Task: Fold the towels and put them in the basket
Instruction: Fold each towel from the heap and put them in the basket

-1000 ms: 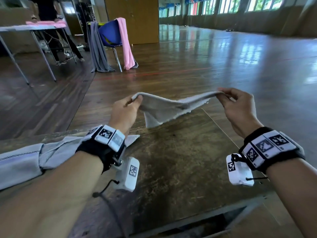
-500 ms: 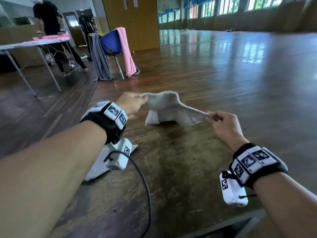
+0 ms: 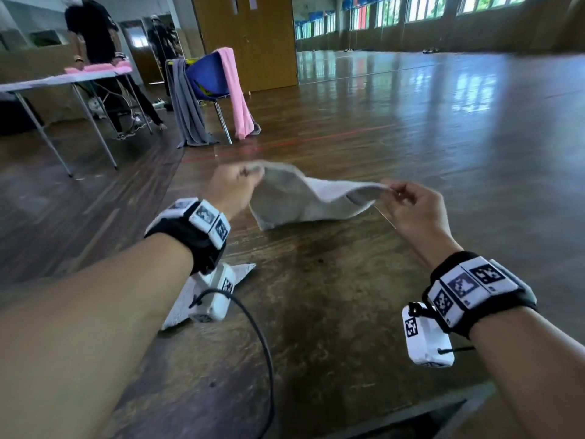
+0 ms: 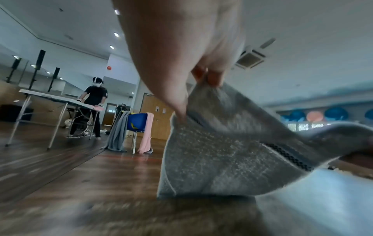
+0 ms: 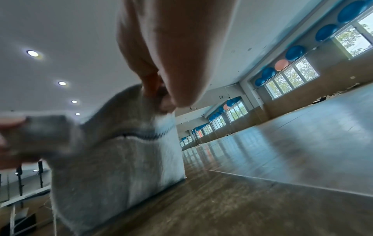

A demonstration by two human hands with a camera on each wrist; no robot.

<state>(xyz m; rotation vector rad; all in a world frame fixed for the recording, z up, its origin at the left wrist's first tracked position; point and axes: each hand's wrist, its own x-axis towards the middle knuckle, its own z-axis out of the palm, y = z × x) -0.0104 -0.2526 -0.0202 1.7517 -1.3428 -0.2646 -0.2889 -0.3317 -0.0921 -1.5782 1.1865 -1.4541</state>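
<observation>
Worn tabletop mid-frame: towel spans left-right, left hand and right hand each pinching an end, lower edge touching down.

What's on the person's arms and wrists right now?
Bare forearms, no sleeves. Each wrist has a black strap bearing white blocks with black square markers. A white marked camera box hangs under each wrist; a black cable loops from the left one.

Grey towel with dark zigzag stitching, brown worn table, blue chair, pink cloth and grey cloth draped over.
</observation>
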